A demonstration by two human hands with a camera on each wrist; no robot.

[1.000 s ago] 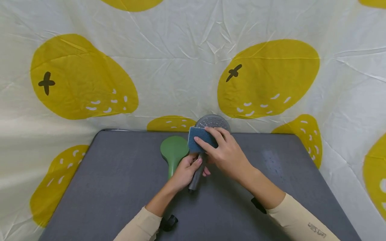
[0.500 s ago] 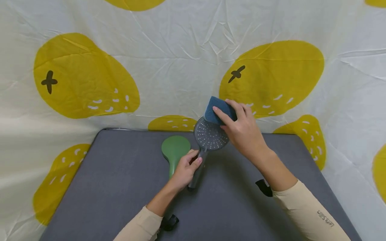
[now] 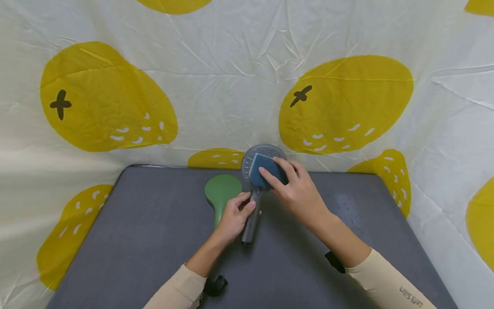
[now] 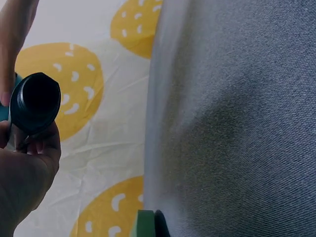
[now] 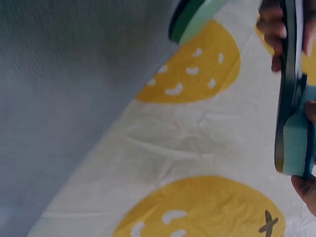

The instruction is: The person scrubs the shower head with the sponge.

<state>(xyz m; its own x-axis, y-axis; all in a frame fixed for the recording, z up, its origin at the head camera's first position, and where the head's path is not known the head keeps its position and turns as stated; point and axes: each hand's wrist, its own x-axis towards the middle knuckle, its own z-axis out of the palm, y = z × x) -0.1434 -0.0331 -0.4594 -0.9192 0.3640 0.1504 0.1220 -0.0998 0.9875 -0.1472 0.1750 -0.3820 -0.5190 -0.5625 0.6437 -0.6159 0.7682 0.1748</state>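
Sponge (image 3: 267, 161): shifts down and left from the grey shower's upper-right rim; now against the face of that grey shower (image 3: 247, 166), centre of frame. Right hand (image 3: 299, 191): pinches the sponge. Left hand (image 3: 233, 218): grips the handle (image 3: 250, 227). Green shower (image 3: 223, 189): left of centre. Good wiping likely wants flat sponge, even pressure, steady handle.
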